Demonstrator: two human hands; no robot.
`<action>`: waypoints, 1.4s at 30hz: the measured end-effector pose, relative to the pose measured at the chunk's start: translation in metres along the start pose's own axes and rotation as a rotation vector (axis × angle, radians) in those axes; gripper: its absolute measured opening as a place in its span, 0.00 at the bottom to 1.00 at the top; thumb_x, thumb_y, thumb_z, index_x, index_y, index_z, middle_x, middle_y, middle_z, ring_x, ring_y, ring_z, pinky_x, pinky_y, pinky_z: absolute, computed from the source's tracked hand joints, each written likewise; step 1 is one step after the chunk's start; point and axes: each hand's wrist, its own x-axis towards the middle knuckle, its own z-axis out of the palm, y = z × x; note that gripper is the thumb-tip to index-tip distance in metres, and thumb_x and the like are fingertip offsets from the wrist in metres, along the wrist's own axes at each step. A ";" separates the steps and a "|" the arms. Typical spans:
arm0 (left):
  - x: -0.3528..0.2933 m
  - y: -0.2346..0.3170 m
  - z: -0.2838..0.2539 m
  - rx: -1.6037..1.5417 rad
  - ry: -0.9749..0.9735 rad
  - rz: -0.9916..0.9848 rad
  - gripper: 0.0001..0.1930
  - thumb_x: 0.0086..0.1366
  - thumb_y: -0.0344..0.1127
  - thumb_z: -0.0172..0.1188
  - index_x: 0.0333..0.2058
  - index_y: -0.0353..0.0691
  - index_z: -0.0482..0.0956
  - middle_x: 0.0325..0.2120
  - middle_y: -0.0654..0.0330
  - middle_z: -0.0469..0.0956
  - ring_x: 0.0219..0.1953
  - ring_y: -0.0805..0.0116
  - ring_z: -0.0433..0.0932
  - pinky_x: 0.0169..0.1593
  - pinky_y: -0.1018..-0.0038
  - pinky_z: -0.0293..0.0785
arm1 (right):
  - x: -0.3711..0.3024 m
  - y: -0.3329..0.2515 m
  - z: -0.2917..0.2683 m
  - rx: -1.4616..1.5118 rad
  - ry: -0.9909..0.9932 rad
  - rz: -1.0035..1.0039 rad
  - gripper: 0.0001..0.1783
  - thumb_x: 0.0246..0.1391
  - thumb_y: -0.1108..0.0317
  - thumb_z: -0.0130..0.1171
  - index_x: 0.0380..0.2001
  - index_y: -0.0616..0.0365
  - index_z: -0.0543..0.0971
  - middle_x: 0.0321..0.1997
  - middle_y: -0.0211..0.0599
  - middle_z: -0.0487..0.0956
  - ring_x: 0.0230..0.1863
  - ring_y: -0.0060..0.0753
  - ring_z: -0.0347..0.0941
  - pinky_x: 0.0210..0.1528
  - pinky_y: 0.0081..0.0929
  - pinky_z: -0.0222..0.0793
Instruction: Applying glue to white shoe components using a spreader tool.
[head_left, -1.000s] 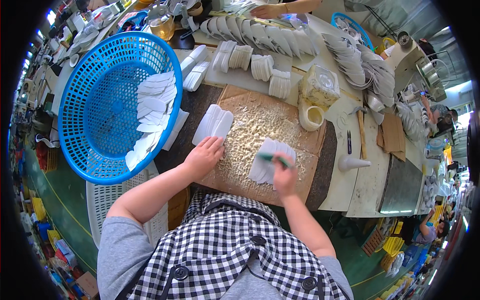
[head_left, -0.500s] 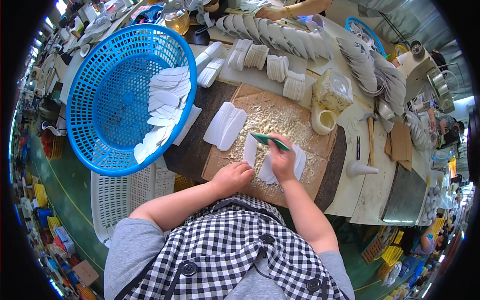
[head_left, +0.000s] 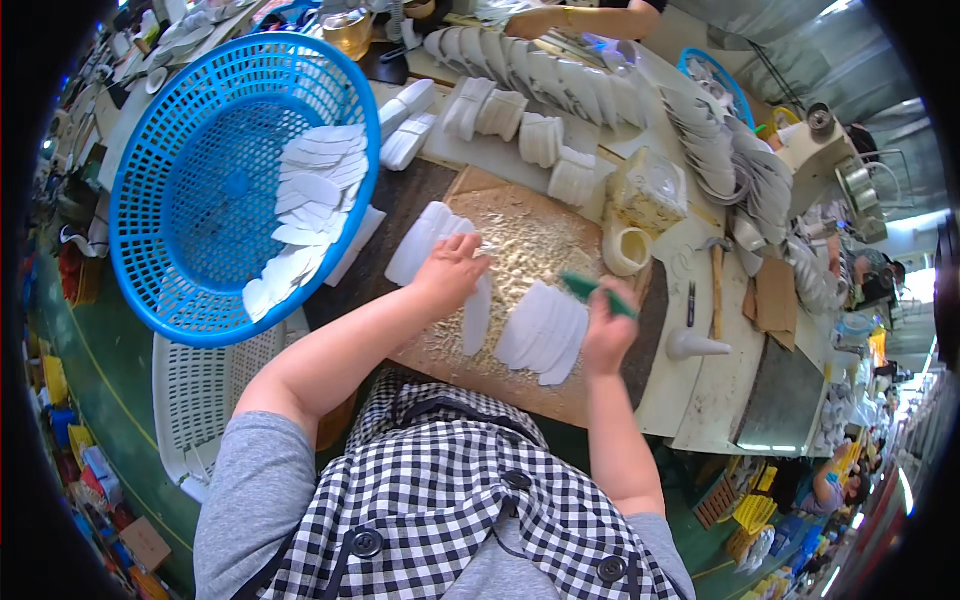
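My right hand grips a flat green spreader, held just above the right edge of a fan of white strips. Over the cardboard, my left hand has its fingers bent down at the upper end of a single white strip; the fingertips are partly hidden. Beside that hand lies another fan of white strips, overlapped by the fingers. Beneath it all, the cardboard sheet is crusted with pale, lumpy residue.
A large blue basket with white pieces stands at the left, above a white crate. Beyond the cardboard stand bundled white strips. An open tub, a hammer and a pen lie right. Another person's arm reaches in at the back.
My left hand has moved from the single strip's near end to its far end. My right hand has swung right with the green spreader, away from the strip. The view has shifted slightly.
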 end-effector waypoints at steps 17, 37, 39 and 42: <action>-0.019 0.068 -0.039 -0.209 0.226 0.256 0.05 0.55 0.30 0.56 0.32 0.42 0.75 0.35 0.61 0.77 0.40 0.59 0.76 0.46 0.64 0.71 | 0.062 0.066 -0.046 0.361 0.190 0.508 0.12 0.58 0.71 0.56 0.45 0.60 0.72 0.39 0.32 0.75 0.35 0.24 0.73 0.35 0.22 0.72; -0.067 -0.015 -0.017 0.333 -0.151 0.210 0.22 0.58 0.33 0.53 0.53 0.38 0.74 0.58 0.53 0.67 0.62 0.58 0.64 0.63 0.64 0.62 | -0.061 0.017 0.018 0.260 -0.266 0.210 0.08 0.56 0.75 0.60 0.40 0.56 0.78 0.36 0.38 0.81 0.37 0.26 0.77 0.42 0.22 0.71; -0.067 -0.016 -0.020 0.297 -0.159 0.231 0.20 0.57 0.32 0.54 0.50 0.38 0.75 0.55 0.54 0.69 0.60 0.58 0.67 0.60 0.64 0.65 | -0.043 0.019 0.022 0.344 -0.156 0.277 0.08 0.56 0.73 0.60 0.40 0.56 0.78 0.37 0.37 0.80 0.40 0.25 0.76 0.44 0.22 0.70; -0.066 -0.022 -0.019 0.114 -0.072 0.218 0.16 0.56 0.31 0.57 0.45 0.40 0.77 0.48 0.57 0.74 0.53 0.60 0.73 0.54 0.66 0.72 | -0.054 0.033 0.017 0.215 -0.546 0.322 0.09 0.57 0.73 0.60 0.41 0.58 0.77 0.37 0.34 0.79 0.39 0.25 0.75 0.42 0.20 0.70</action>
